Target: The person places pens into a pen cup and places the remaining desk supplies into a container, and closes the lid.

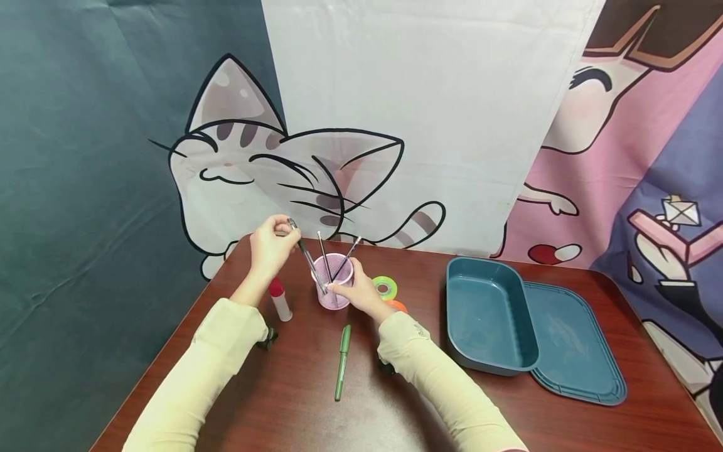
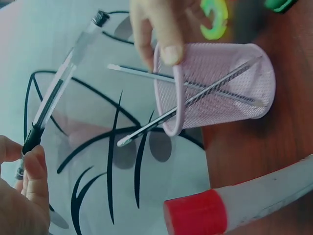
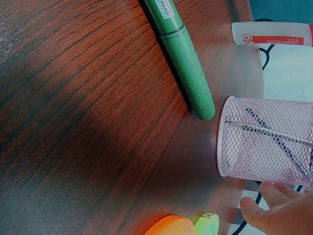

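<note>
My left hand [image 1: 273, 243] pinches a clear-barrelled pen with a black grip [image 2: 58, 93] near one end. The pen slants beside the pink mesh pen cup [image 1: 333, 300], and the left wrist view shows a gap between them. Gripping the cup's rim from the right is my right hand [image 1: 363, 292], its thumb at the rim. Inside the upright cup, two slim pencils [image 2: 146, 128] lean crosswise. A white glue bottle with a red cap [image 1: 280, 302] stands left of the cup. On the near side lies a green pen [image 1: 342, 364].
Green tape [image 1: 386, 287] and an orange roll [image 1: 397, 306], partly hidden by my right wrist, sit right of the cup. Farther right is a deep teal box [image 1: 488, 314], with its teal lid [image 1: 582, 345] beside it. A printed cloth [image 1: 440, 94] hangs behind the table.
</note>
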Demonstrator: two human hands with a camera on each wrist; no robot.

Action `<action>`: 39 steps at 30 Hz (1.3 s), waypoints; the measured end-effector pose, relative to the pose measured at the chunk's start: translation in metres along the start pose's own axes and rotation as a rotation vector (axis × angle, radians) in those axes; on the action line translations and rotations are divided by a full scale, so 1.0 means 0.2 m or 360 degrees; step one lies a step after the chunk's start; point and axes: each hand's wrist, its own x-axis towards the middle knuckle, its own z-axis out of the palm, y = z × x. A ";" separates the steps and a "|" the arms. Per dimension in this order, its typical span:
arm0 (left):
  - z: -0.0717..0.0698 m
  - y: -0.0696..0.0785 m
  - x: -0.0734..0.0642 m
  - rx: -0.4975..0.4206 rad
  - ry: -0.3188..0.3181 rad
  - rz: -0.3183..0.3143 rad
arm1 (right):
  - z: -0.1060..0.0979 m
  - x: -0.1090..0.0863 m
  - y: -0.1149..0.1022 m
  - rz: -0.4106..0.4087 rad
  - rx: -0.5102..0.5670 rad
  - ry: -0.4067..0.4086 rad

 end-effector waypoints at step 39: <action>0.29 -0.23 -0.03 0.0237 -0.0005 -0.0059 | -0.01 0.00 0.00 -0.0035 0.0098 -0.0039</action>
